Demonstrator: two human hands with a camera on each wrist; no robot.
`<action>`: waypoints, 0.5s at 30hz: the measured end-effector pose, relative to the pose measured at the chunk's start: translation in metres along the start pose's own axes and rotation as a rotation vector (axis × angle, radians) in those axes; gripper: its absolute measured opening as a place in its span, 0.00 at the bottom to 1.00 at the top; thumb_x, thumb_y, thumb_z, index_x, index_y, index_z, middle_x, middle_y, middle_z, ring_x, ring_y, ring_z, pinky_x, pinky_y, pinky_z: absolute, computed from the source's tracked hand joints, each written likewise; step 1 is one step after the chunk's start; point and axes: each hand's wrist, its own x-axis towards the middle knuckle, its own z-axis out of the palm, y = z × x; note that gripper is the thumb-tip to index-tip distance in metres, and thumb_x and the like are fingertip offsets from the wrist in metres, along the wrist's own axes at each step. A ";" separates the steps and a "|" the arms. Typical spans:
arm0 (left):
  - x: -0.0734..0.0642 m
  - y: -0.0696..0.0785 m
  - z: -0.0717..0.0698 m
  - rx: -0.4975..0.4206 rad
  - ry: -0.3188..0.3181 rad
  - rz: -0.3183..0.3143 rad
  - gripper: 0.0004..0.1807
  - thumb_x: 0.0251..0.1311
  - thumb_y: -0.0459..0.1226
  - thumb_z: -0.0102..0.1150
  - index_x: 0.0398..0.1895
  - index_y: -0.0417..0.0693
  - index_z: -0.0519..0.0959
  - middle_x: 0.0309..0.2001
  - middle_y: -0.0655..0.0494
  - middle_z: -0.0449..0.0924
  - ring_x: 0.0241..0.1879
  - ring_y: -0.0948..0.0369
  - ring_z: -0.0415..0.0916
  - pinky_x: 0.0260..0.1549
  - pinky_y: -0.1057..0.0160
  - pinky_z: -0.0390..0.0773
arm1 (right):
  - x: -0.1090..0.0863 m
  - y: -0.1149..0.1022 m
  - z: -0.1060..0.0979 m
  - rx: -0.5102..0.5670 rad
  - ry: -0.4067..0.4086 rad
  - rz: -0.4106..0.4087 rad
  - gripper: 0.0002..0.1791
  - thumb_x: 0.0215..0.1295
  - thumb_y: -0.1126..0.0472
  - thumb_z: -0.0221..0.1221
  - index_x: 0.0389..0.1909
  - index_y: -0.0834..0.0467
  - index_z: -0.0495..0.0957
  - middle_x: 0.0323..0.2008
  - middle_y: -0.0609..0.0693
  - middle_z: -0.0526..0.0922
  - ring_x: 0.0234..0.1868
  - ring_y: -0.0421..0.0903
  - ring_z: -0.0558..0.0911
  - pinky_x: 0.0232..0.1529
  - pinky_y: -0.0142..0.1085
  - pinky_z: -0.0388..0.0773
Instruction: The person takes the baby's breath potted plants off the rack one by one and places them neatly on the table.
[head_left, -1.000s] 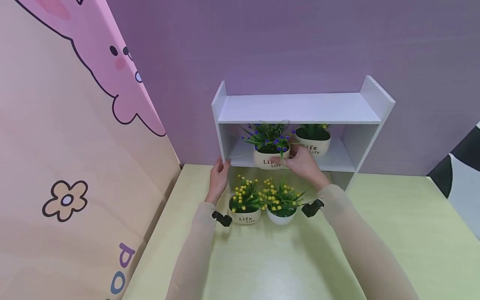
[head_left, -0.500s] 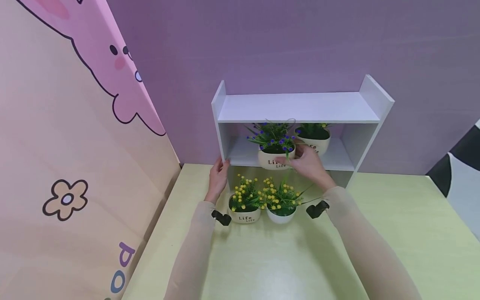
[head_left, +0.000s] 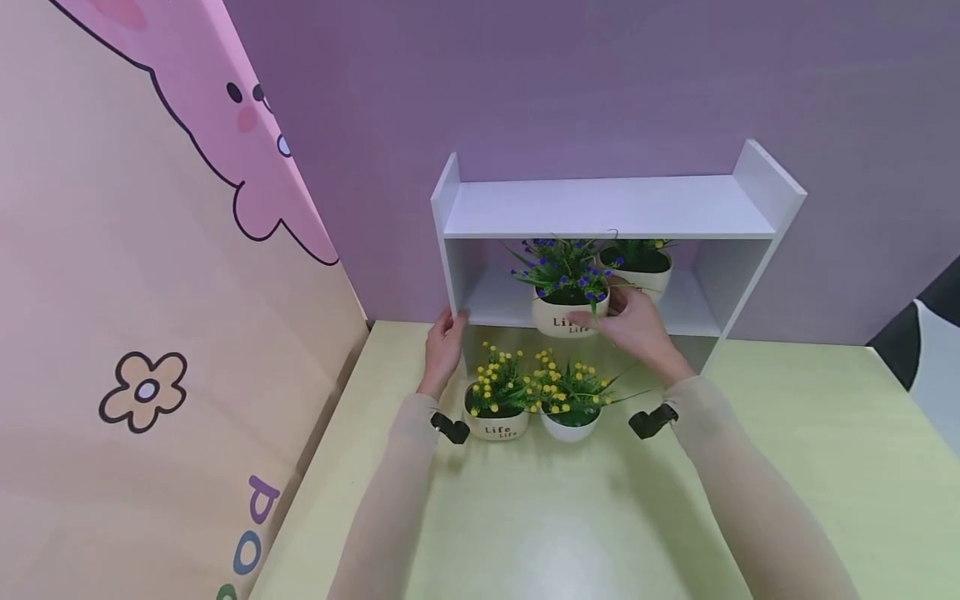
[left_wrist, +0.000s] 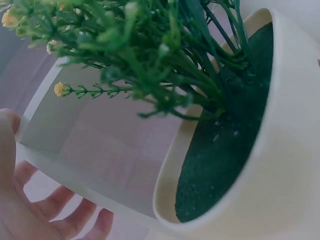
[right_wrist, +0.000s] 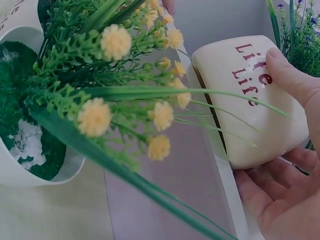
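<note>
My right hand [head_left: 637, 329] grips a cream "Life" flowerpot [head_left: 550, 317] with purple-blue flowers, thumb on its lettered front and fingers round its right end. The pot stands at the front edge of the middle board of a white shelf unit [head_left: 607, 207]. In the right wrist view the thumb [right_wrist: 292, 75] presses near the red letters. My left hand [head_left: 442, 350] holds the unit's left side panel, thumb on one face and fingers [left_wrist: 60, 200] on the other side. Behind the right hand, a second cream pot [head_left: 654, 283] stands on the same board, partly hidden.
Below, on the pale table [head_left: 525, 517], a cream pot [head_left: 487, 429] and a rounder white pot [head_left: 568, 432] with yellow flowers stand side by side before the unit. Their stems reach up between my forearms. A purple wall [head_left: 600, 83] rises behind; a patterned panel [head_left: 150, 292] is at left.
My right hand has slid the purple-flowered pot to the right along the board, nearer to and overlapping the rear pot. The left hand stays at the side panel. The head view has shifted slightly.
</note>
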 end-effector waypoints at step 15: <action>0.000 0.003 -0.008 0.065 -0.111 0.005 0.38 0.79 0.64 0.45 0.84 0.59 0.63 0.75 0.43 0.73 0.70 0.40 0.75 0.60 0.39 0.80 | -0.012 0.006 -0.014 0.044 -0.020 0.039 0.65 0.62 0.36 0.74 0.87 0.60 0.46 0.76 0.69 0.69 0.76 0.65 0.72 0.76 0.57 0.70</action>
